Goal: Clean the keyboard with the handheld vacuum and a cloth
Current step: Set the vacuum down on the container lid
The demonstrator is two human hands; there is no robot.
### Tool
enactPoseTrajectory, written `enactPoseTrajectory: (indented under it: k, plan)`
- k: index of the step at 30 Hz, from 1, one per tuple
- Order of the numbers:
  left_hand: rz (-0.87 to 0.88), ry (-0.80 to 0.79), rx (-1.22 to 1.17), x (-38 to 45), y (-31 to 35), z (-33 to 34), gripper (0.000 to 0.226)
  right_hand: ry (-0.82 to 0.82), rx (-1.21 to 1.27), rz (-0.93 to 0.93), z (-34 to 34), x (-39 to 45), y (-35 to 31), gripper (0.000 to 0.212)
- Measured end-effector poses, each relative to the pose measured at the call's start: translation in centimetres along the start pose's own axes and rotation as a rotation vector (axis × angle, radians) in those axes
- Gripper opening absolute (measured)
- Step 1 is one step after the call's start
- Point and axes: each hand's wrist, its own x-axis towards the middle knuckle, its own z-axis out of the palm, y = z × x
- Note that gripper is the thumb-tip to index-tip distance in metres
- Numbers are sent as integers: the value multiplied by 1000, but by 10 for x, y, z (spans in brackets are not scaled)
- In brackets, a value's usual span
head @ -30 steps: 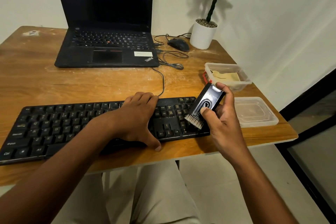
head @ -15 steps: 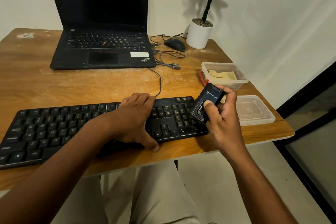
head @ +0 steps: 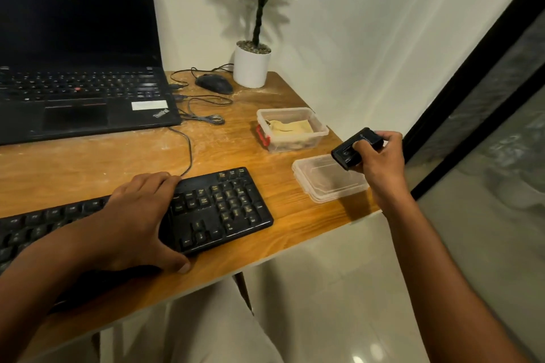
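There is one black keyboard [head: 218, 209] in the lower left of the frame, lying on one wooden table [head: 88, 168]; its left part runs out of the picture. The left hand [head: 141, 215] lies across the middle of the keyboard, with the fingers bent over the far edge and the thumb against the near edge, so it grips the keyboard and hides many keys. The right hand [head: 380, 159] is at the right of the frame, at the table's right edge, and its fingers are closed around one small black vacuum [head: 351, 150], held in the air just above one clear plastic lid [head: 324, 186]. Behind the lid stands one clear plastic box [head: 292, 130] with a red clip, and inside it lies one yellowish cloth [head: 290, 127]. In the upper left is one open black laptop [head: 79, 91] with a dark screen. Beside it are one black mouse [head: 213, 83] with loose cables and one plant in a white pot [head: 251, 66] in the table's far corner.
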Motion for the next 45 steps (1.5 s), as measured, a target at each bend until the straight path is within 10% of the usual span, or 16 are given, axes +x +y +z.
enactPoseTrajectory:
  k: [45]
  plan:
    - [-31,-11,-15,-1,3,-1,156,-74,-782,75,-18,12,16,56]
